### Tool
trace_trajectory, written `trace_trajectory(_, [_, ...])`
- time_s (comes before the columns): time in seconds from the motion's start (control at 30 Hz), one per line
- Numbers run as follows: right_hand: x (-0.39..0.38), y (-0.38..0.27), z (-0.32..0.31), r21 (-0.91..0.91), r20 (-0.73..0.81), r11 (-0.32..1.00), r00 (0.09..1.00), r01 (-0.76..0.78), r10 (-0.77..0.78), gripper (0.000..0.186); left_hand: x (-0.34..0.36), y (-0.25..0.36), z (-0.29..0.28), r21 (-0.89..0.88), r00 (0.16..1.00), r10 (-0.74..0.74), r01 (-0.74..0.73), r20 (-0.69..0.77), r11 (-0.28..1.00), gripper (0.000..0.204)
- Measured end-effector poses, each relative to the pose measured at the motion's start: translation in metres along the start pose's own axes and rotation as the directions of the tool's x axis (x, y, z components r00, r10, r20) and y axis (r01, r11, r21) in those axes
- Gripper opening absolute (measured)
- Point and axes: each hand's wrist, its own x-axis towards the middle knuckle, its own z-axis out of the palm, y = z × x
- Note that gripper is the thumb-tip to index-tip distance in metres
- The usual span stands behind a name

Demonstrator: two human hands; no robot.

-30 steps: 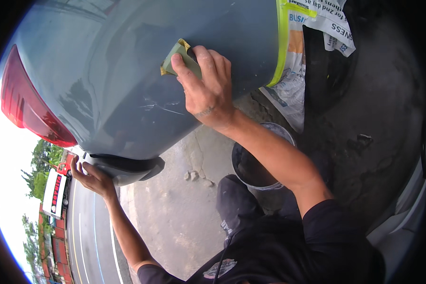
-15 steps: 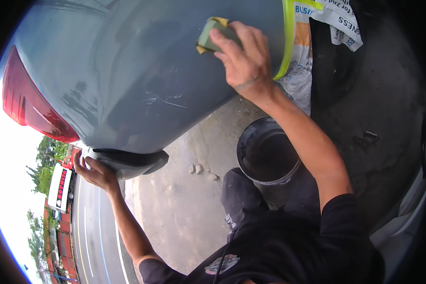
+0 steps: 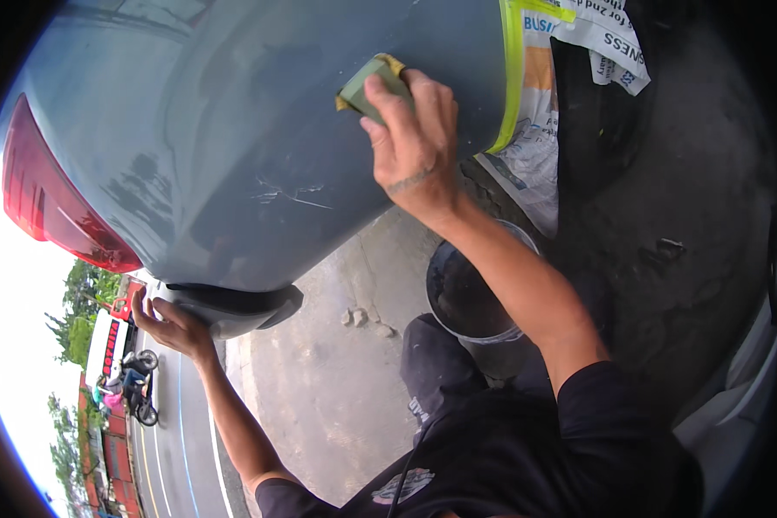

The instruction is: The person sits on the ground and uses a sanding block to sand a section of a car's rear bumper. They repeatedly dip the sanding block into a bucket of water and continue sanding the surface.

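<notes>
My right hand (image 3: 419,151) grips a green sanding block (image 3: 373,88) wrapped in yellowish sandpaper, its face against the grey body panel (image 3: 233,164) of a car. The sandpaper edges stick out on both sides of the block. Below and to the left of it, scratch marks (image 3: 295,197) show on the panel. At the lower left corner, my left hand (image 3: 177,330) rests by the dark bumper trim (image 3: 233,306) with its fingers apart, holding nothing. A red tail light (image 3: 60,194) sits above that hand.
Yellow-green masking tape (image 3: 513,82) and newspaper (image 3: 540,73) cover the panel's right edge beside a dark wheel area. A black bucket (image 3: 436,298) stands on the concrete floor (image 3: 319,380) near my knee. At left, a motorcycle (image 3: 142,388) and a white truck (image 3: 105,341) are on the road.
My right hand has slid the sanding block left and downward over the panel. My left hand stays near the trim. A motorcycle has come into view on the road.
</notes>
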Motion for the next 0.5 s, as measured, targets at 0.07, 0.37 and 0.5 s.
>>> trace_trajectory(0.07, [-0.031,-0.039,0.023,0.018,0.067,0.98,0.978,0.198,-0.199,0.039,-0.001,0.002,0.01,-0.026,1.0,0.001,-0.001,-0.012,1.0,0.044])
trace_trajectory(0.37, [0.009,-0.009,0.009,-0.026,0.007,0.999,0.999,0.043,-0.042,0.046,-0.006,-0.002,0.008,-0.016,1.0,0.016,-0.016,0.0,1.0,0.042])
trace_trajectory(0.5, [-0.001,-0.032,0.021,0.097,0.149,0.966,0.956,0.241,-0.253,0.047,-0.005,-0.008,-0.004,-0.058,0.999,0.028,-0.029,-0.028,0.998,0.042])
